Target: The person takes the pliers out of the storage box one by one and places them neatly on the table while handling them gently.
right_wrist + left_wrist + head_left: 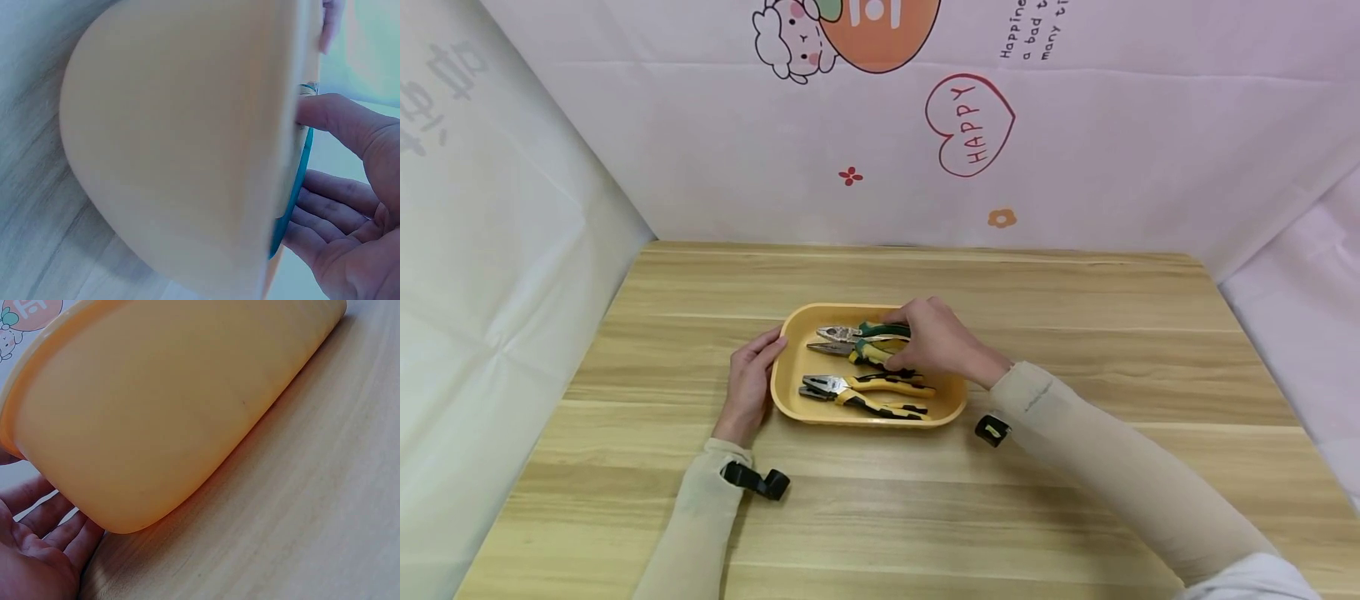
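A yellow plastic tub (850, 422) stands on the table with several pliers in it. My left hand (751, 379) holds its left end, thumb over the rim and fingers spread along the outer wall. From the right, my right hand (946, 340) reaches over the rim and grips green-handled pliers (841, 333), thumb on the near side and fingers on the far side. Right beside these lie needle-nose pliers (831, 347) with green-and-yellow handles, partly under the hand. Nearer the front wall are pliers with yellow-and-black handles (825, 384). The right wrist view shows a teal handle (294, 194) between thumb and fingers.
The wooden table (880, 517) extends around the tub on all sides. A white printed cloth (760, 167) hangs behind its far edge, with more cloth at both sides. Each wrist wears a small black camera (992, 430).
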Demonstrator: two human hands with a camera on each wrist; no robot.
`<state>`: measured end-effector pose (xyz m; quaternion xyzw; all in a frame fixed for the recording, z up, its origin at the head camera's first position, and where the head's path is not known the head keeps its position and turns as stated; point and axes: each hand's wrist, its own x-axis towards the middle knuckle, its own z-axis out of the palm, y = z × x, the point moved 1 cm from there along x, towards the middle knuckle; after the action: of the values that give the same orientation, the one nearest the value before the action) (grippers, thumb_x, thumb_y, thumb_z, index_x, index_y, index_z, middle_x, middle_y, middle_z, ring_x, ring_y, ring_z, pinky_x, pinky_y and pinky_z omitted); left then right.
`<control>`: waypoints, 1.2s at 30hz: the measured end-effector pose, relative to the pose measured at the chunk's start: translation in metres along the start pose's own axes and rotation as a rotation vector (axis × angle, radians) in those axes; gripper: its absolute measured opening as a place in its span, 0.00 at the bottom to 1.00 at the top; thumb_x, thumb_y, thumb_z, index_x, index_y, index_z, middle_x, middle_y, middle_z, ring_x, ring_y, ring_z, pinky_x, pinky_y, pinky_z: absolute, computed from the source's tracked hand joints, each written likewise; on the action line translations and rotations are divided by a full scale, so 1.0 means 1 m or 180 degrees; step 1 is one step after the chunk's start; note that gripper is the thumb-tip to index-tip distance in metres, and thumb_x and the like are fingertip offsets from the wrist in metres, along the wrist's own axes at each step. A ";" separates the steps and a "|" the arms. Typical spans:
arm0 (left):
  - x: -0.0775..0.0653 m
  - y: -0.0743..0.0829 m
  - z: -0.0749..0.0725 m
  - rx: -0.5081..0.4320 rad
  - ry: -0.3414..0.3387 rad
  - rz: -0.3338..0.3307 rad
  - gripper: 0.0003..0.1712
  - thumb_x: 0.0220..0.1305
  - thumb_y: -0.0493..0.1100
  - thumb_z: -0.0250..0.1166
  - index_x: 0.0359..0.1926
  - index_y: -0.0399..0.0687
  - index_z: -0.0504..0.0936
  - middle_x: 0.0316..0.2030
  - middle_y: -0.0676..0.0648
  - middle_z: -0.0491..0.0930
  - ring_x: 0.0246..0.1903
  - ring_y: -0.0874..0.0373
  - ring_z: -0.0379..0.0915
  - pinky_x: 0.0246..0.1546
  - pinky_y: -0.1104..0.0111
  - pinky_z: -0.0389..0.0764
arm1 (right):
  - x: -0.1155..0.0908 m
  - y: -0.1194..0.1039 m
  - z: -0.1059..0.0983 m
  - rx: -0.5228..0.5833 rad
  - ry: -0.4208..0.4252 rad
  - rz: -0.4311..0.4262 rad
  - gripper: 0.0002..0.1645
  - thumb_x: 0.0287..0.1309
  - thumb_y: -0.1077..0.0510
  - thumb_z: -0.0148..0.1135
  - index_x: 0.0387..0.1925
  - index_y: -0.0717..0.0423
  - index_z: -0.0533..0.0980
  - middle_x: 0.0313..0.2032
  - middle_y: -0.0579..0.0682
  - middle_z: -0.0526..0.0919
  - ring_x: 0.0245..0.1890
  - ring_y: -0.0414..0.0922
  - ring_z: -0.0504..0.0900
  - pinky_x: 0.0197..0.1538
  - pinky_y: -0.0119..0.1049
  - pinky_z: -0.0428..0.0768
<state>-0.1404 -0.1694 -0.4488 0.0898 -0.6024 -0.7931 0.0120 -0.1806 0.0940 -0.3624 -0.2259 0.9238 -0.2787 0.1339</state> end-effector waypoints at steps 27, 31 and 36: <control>0.001 0.000 0.001 0.0019 0.0023 -0.0008 0.23 0.75 0.34 0.57 0.65 0.24 0.72 0.60 0.35 0.77 0.52 0.57 0.81 0.55 0.69 0.82 | -0.042 0.001 -0.019 0.0490 0.0504 -0.0016 0.39 0.45 0.52 0.84 0.60 0.57 0.80 0.57 0.55 0.83 0.46 0.47 0.82 0.54 0.46 0.81; 0.001 0.001 0.001 -0.0001 0.0021 -0.0013 0.23 0.75 0.34 0.56 0.65 0.23 0.72 0.60 0.35 0.77 0.52 0.57 0.81 0.55 0.69 0.82 | -0.047 0.002 -0.021 0.0559 0.0521 0.0017 0.38 0.46 0.51 0.83 0.60 0.56 0.80 0.58 0.54 0.82 0.60 0.51 0.79 0.61 0.51 0.79; 0.000 0.001 0.001 -0.0005 0.0032 -0.0013 0.22 0.74 0.33 0.56 0.65 0.24 0.72 0.61 0.33 0.76 0.51 0.56 0.81 0.55 0.69 0.82 | -0.052 0.004 -0.021 0.0594 0.0572 -0.0013 0.38 0.46 0.50 0.83 0.60 0.56 0.81 0.57 0.54 0.83 0.61 0.53 0.79 0.62 0.54 0.79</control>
<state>-0.1412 -0.1685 -0.4473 0.0951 -0.6015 -0.7931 0.0135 -0.1453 0.1319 -0.3413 -0.1885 0.9016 -0.3829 0.0705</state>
